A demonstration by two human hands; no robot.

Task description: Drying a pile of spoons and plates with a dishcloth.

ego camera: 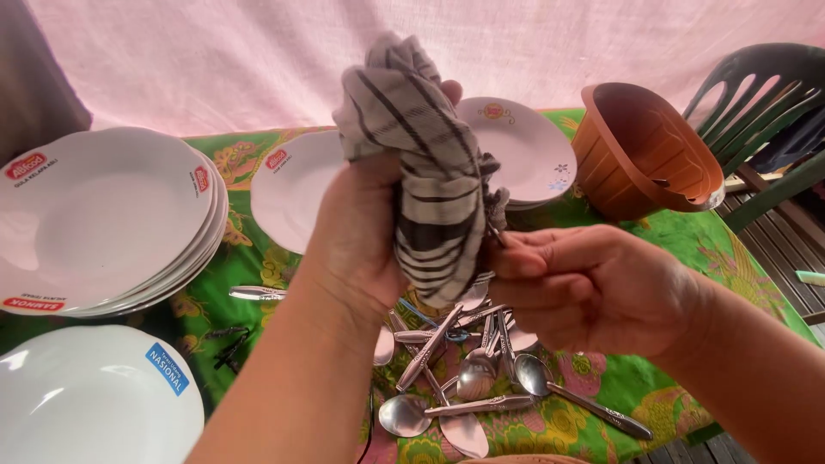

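My left hand (361,232) is raised over the table and grips a bunched grey-and-white striped cloth (425,155). My right hand (593,288) pinches the end of a thin metal utensil (497,234) whose other end is wrapped inside the cloth, so its type is hidden. Directly below both hands lies a loose pile of several metal spoons (464,378) on the green floral tablecloth (670,249).
A stack of white plates (112,223) sits at the left, another white plate (86,395) at the bottom left, and two more plates (292,185) (524,146) behind the hands. A brown plastic basket (644,150) lies tipped at the right. A dark green chair (765,94) stands beyond it.
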